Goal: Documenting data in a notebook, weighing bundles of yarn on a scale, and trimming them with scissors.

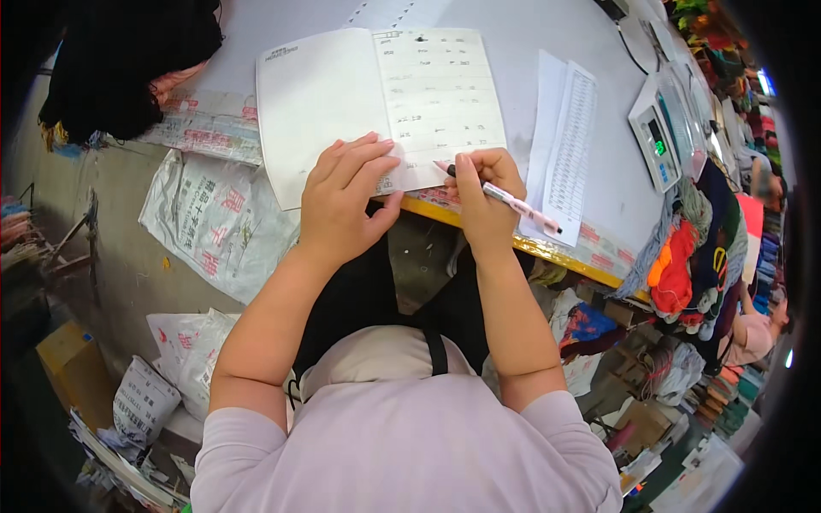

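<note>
An open notebook lies at the near edge of the table, its left page blank but for small print and its right page ruled, with handwritten entries. My left hand rests on the lower part of the notebook near the fold, palm down with fingers stretched out. In my right hand is a pink and black pen, gripped between thumb and fingers. Its tip points at the lower right page; whether it touches the paper I cannot tell. Right of the notebook lie printed sheets with rows of small figures.
A digital scale with a lit green display stands on the right of the table. Coloured yarn bundles hang at the right corner. Black yarn sits at the far left. Plastic sacks and a cardboard box are at lower left.
</note>
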A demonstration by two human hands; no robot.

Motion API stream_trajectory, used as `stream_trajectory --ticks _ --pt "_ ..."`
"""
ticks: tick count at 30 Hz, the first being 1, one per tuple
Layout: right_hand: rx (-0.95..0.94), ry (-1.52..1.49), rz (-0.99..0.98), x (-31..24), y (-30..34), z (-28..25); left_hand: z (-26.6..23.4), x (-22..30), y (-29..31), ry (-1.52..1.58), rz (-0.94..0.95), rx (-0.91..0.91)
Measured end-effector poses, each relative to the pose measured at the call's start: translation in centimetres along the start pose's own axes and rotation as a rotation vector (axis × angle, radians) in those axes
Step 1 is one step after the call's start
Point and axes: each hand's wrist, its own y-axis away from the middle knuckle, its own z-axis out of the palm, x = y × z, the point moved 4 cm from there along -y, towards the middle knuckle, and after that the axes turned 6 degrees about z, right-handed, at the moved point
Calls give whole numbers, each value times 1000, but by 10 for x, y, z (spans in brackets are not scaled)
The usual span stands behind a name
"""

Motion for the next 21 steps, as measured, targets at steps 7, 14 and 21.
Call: stream_trajectory --ticks 7,14,21 --pt "13 315 -149 6 4 8 1 -5 2 31 -38 -24" --pt "16 509 -312 2 5 14 2 -9 4 39 -14 39" --pt "19 518 -345 5 4 15 2 -8 2 37 6 53"
